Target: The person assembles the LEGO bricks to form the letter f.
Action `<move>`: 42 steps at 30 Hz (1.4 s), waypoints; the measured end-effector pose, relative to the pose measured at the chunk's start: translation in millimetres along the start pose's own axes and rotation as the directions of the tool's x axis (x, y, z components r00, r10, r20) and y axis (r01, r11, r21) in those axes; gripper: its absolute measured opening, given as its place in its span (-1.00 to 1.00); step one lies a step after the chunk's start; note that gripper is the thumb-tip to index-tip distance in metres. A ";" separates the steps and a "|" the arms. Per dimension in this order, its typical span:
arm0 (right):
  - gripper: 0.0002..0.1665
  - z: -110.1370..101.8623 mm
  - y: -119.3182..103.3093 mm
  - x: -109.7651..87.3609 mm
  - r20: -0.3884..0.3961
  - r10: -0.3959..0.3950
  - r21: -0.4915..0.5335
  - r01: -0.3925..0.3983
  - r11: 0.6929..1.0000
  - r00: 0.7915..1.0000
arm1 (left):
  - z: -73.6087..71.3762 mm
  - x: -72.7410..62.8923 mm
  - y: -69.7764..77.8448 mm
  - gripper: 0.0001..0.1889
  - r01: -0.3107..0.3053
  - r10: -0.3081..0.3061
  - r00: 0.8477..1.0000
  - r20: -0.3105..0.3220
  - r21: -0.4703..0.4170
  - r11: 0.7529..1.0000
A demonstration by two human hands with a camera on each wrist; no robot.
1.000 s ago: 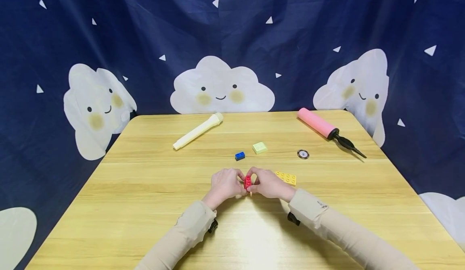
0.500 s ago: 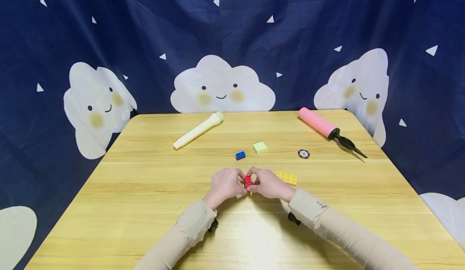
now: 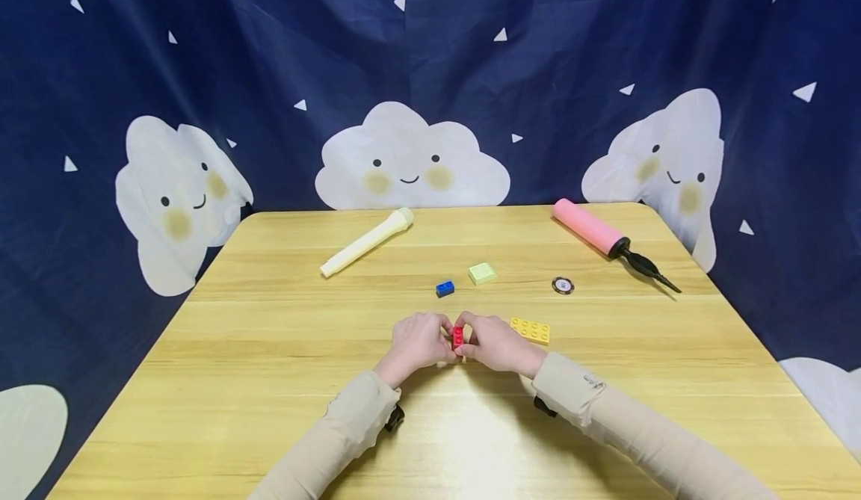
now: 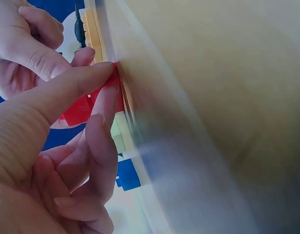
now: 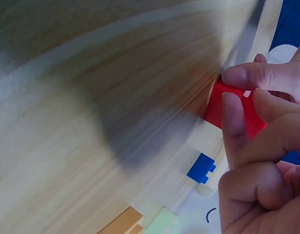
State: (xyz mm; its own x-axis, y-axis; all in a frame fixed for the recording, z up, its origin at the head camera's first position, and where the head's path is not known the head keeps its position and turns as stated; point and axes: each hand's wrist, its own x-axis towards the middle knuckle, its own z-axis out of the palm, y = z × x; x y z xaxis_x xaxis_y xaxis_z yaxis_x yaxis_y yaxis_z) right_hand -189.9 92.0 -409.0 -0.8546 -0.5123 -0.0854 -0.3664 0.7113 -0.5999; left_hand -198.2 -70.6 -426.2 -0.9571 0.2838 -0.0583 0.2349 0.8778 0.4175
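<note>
The red block (image 3: 458, 338) looks smooth, hard plastic, the wood-grain table (image 3: 480, 433) glossy, the backdrop (image 3: 451, 66) creased cloth.

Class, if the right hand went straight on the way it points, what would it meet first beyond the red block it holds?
Most likely the left hand, pinching the same red block from the opposite side, though depth is unclear.

A cream microphone (image 3: 366, 243) lies left of a pink pump (image 3: 604, 238) and, seemingly, a poker chip (image 3: 563, 285).
</note>
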 end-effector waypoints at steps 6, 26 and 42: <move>-0.78 1.6 -0.5 0.7 0.002 -0.016 -0.069 0.016 0.998 1.000 | 0.3 -0.9 -0.3 -0.68 -0.009 0.009 1.000 0.003 0.002 1.000; -0.77 -2.9 -4.0 5.1 0.002 -0.031 -0.121 0.031 0.992 1.000 | -2.5 0.6 1.0 -0.68 -0.016 0.016 1.000 0.012 0.008 1.000; -0.76 -2.6 -8.5 6.0 -0.006 -0.017 -0.155 0.016 0.988 1.000 | -1.6 1.5 0.7 -0.65 -0.006 0.006 1.000 0.017 0.019 1.000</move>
State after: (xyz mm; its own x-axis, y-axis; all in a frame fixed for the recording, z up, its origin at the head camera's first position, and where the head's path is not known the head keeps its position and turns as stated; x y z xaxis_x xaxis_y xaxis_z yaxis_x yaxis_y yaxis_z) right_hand -192.9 84.1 -402.4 -0.8505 -0.5213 -0.0699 -0.4327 0.7691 -0.4704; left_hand -199.8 -70.1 -424.6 -0.9528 0.2951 -0.0711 0.2436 0.8832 0.4008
